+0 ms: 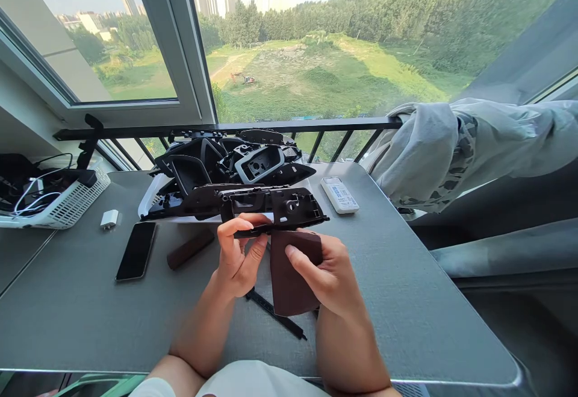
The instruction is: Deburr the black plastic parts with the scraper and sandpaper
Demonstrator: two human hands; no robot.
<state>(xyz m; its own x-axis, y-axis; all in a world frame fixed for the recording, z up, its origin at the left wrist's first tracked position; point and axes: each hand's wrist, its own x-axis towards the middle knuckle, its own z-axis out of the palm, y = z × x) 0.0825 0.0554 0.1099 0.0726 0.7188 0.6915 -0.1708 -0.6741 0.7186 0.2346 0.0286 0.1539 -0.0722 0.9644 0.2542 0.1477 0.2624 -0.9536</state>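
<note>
My left hand (239, 258) grips the lower left edge of a black plastic trim panel (298, 204), its thumb and fingers pinched on the rim. The panel is held up above the table and has clips and openings along it. In my right hand (332, 270) is a dark brown sheet of what looks like sandpaper (291, 288), its thumb pressed flat on the face. The sheet's top edge meets the panel's lower edge; the right fingers are partly hidden behind it. Below my hands a thin black tool (277, 315) lies on the table.
A white basket (147, 198) heaped with black plastic parts (217, 162) stands behind the panel. To the left are a brown roll (190, 249), a phone (136, 251), a white charger (109, 219) and a cable basket (76, 204). A white device (339, 195) lies right on the grey table (406, 300).
</note>
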